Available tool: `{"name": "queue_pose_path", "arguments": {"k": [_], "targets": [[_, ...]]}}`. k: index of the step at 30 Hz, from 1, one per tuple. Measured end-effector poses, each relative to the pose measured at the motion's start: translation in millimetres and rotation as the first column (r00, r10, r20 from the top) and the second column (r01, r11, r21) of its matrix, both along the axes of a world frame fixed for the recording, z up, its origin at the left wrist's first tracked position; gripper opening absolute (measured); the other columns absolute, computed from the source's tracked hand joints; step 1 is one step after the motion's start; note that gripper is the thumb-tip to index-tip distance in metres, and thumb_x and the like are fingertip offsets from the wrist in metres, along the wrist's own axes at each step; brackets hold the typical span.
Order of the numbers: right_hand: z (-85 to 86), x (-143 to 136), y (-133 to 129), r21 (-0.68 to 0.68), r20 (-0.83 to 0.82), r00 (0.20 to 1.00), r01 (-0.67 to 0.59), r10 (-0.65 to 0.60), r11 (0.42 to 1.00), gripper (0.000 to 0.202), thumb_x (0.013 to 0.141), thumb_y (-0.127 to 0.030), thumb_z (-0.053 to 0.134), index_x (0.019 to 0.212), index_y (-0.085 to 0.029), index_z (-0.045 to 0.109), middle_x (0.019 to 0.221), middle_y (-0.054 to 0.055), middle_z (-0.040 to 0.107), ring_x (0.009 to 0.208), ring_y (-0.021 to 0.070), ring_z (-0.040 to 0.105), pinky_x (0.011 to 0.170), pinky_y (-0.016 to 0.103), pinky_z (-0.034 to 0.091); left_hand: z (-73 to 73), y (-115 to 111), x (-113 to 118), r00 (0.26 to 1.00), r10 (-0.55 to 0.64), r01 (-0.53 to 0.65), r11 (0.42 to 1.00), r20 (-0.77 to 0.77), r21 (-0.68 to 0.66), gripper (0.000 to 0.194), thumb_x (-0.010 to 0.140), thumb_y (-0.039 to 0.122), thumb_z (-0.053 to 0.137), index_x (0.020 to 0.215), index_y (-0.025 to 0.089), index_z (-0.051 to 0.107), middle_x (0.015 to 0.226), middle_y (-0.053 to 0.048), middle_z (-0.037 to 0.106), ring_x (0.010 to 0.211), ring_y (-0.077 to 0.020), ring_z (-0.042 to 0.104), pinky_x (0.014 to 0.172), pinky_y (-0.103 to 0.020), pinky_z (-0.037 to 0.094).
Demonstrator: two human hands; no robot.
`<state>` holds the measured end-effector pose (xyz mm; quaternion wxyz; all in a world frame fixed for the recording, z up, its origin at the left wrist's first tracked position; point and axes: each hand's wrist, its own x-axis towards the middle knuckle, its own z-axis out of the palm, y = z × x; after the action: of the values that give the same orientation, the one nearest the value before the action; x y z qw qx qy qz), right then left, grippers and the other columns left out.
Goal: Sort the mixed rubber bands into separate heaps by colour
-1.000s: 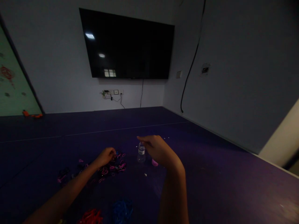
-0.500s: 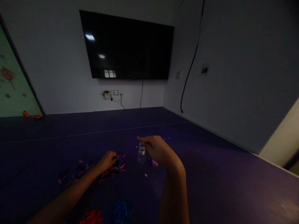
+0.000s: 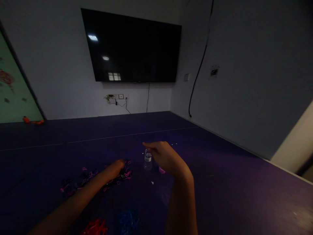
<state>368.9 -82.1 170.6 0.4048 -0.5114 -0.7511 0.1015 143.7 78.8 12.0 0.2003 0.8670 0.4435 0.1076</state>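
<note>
A small clear bottle (image 3: 147, 162) with a pale label stands upright on the purple floor. My right hand (image 3: 160, 154) is at its top, thumb and fingers closed about the neck and hiding the mouth. To the left lies a scattered pile of pink and dark hair ties (image 3: 127, 174). My left hand (image 3: 119, 164) reaches down onto the far right part of this pile. Its fingers are turned down and hidden, so what they hold does not show. A pink cap-like piece (image 3: 161, 170) lies partly behind my right wrist.
Near the bottom edge are a red heap of strands (image 3: 95, 227) and a blue heap of strands (image 3: 128, 222). White scraps, such as a small chip (image 3: 152, 182), dot the purple floor (image 3: 220, 182). A television (image 3: 134, 49) hangs on the back wall; an orange item (image 3: 33, 121) lies far left.
My left hand has turned downward into the hair ties, and its fingers have gone out of sight. My right hand and the bottle have stayed in place.
</note>
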Motion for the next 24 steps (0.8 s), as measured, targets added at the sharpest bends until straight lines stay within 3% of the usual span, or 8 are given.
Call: {"name": "queue_pose_path", "arguments": {"k": [5, 10, 24], "targets": [[-0.7, 0.6, 0.4, -0.002, -0.009, 1.000, 0.007, -0.007, 1.000, 0.041, 0.079, -0.005, 0.043, 0.112, -0.016, 0.064, 0.112, 0.008, 0.065, 0.107, 0.0202, 0.060, 0.092, 0.034, 0.047, 3.7, -1.2, -3.8, 0.997, 0.076, -0.078, 0.995, 0.029, 0.067, 0.017, 0.073, 0.009, 0.042, 0.077, 0.017, 0.057, 0.084, -0.007, 0.063, 0.079, -0.0196, 0.057, 0.071, -0.028, 0.040], [-0.2, 0.4, 0.0, -0.002, -0.014, 1.000, 0.014, -0.014, 1.000, 0.041, 0.079, -0.006, 0.044, 0.112, -0.017, 0.064, 0.111, 0.008, 0.065, 0.106, 0.0200, 0.061, 0.091, 0.033, 0.048, 11.9, 3.2, -11.1, 0.997, 0.070, -0.073, 0.996, 0.039, 0.060, 0.016, 0.080, 0.017, 0.042, 0.077, 0.018, 0.058, 0.081, -0.003, 0.064, 0.079, -0.0172, 0.058, 0.070, -0.025, 0.042], [0.8, 1.0, -1.0, -0.029, -0.010, 1.000, 0.001, -0.002, 1.000, 0.039, 0.080, -0.006, 0.043, 0.113, -0.013, 0.063, 0.113, 0.009, 0.064, 0.108, 0.0194, 0.060, 0.094, 0.032, 0.047, 6.0, 4.7, -1.5, 0.993, 0.087, -0.085, 0.996, -0.077, 0.039, 0.015, 0.072, 0.013, 0.049, 0.067, 0.017, 0.062, 0.068, -0.003, 0.064, 0.074, -0.0182, 0.059, 0.066, -0.024, 0.038]]}}
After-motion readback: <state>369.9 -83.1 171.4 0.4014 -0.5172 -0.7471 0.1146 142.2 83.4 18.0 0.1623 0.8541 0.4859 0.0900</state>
